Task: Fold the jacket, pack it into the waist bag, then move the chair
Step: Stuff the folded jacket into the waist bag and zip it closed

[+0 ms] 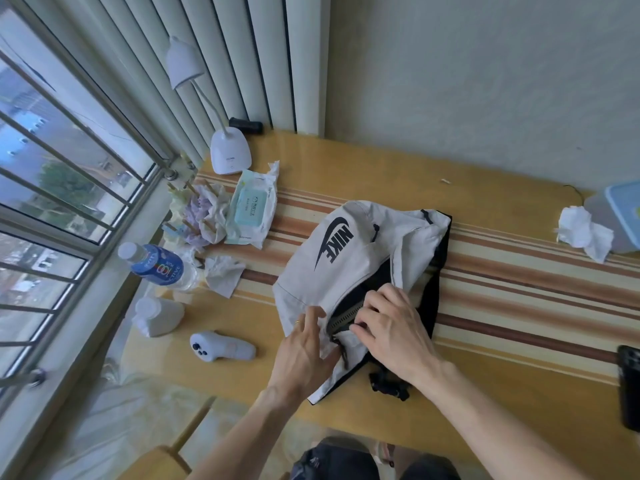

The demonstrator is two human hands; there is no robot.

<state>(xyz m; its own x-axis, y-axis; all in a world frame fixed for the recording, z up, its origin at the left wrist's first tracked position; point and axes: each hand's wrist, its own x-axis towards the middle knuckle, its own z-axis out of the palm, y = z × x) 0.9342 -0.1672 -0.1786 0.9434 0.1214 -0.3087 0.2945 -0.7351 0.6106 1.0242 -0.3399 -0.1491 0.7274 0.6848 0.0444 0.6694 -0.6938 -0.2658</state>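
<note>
A white waist bag [332,258] with a black logo lies on the striped table [519,271]. Its main zipper [341,318] gapes near my hands, and black fabric, apparently the jacket [375,277], fills the opening. More black cloth shows along the bag's right edge. My left hand [304,351] presses on the bag's near white fabric with straight fingers, left of the zipper. My right hand [391,323] has its fingers curled at the zipper line, their tips hidden against the teeth. The bag's black strap buckle [388,386] lies under my right wrist.
Left of the bag lie a white controller [221,346], a water bottle [156,265], a wet-wipes pack [251,209], crumpled tissues and a desk lamp [230,155]. A tissue and a blue-lidded box [623,209] sit at the right; a phone [628,386] lies at the right edge. Wooden chair parts [162,460] show at the lower left.
</note>
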